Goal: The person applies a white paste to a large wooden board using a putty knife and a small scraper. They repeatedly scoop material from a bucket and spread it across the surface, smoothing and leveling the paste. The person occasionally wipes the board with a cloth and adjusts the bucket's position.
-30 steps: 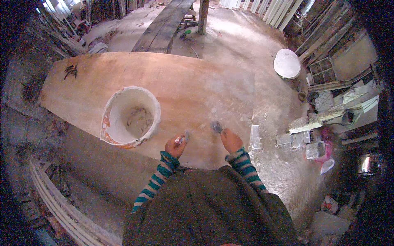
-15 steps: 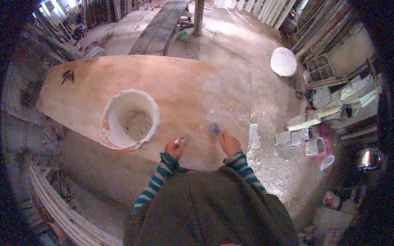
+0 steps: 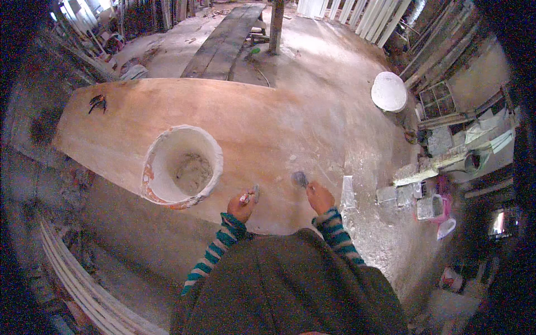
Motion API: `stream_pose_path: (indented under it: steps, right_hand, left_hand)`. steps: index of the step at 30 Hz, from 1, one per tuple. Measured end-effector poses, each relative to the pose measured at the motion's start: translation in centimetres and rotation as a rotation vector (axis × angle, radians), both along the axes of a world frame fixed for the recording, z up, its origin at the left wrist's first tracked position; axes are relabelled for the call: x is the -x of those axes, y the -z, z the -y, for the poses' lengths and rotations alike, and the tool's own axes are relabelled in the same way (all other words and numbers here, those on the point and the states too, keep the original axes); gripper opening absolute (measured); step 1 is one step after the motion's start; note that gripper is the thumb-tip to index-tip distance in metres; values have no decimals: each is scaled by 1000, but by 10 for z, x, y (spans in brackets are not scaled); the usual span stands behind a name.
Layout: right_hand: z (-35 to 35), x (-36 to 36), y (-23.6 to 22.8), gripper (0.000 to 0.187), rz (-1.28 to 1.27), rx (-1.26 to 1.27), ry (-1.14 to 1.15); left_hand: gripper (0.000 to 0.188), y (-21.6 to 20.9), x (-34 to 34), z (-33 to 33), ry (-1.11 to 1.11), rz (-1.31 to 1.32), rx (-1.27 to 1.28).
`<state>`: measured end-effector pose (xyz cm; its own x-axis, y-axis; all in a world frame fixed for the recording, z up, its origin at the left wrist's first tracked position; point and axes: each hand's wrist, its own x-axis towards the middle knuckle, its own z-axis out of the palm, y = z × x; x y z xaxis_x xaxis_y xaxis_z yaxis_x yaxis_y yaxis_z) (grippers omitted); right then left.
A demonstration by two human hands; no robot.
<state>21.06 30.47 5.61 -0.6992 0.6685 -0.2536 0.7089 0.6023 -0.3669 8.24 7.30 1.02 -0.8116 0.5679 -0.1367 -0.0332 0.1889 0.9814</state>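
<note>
My left hand [image 3: 240, 209] is closed round a small tool [image 3: 255, 192] with a grey blade-like end and a pale and reddish handle; its exact kind is too small to make out. To the right, my right hand [image 3: 320, 197] grips a putty knife [image 3: 299, 178], its grey blade pointing away and to the left. Both hands are over the near part of a wide wooden board [image 3: 245, 123]. A white-crusted bucket [image 3: 215, 162] stands on the board left of my hands, with pale, powdery-looking material [image 3: 193, 172] at its bottom.
A dark tool with orange parts [image 3: 97, 103] lies at the board's far left. Beyond are a long plank bench [image 3: 223, 42] and a post [image 3: 276, 28]. A round white-topped container [image 3: 389, 91] stands at right, near a clear tub [image 3: 429, 207]. Long strips [image 3: 84, 285] lie at lower left.
The whole view has shifted a little. My right hand with the putty knife has moved slightly right relative to my left hand. Both grips stay closed, and the bucket stays on the board.
</note>
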Motion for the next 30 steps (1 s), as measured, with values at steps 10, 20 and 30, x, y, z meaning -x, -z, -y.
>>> stream_pose_path:
  steps: [10, 20, 30]
  right_hand:
    - [-14, 9, 2, 24, -114, -27, -88]
    - [14, 10, 21, 27, -128, -7, 15]
    - [16, 12, 2, 30, -103, 68, -35]
  left_hand:
    - [19, -4, 0, -3, 0, 19, 144]
    - [21, 28, 7, -1, 47, -111, 108]
    - [21, 14, 5, 3, 20, -67, 152]
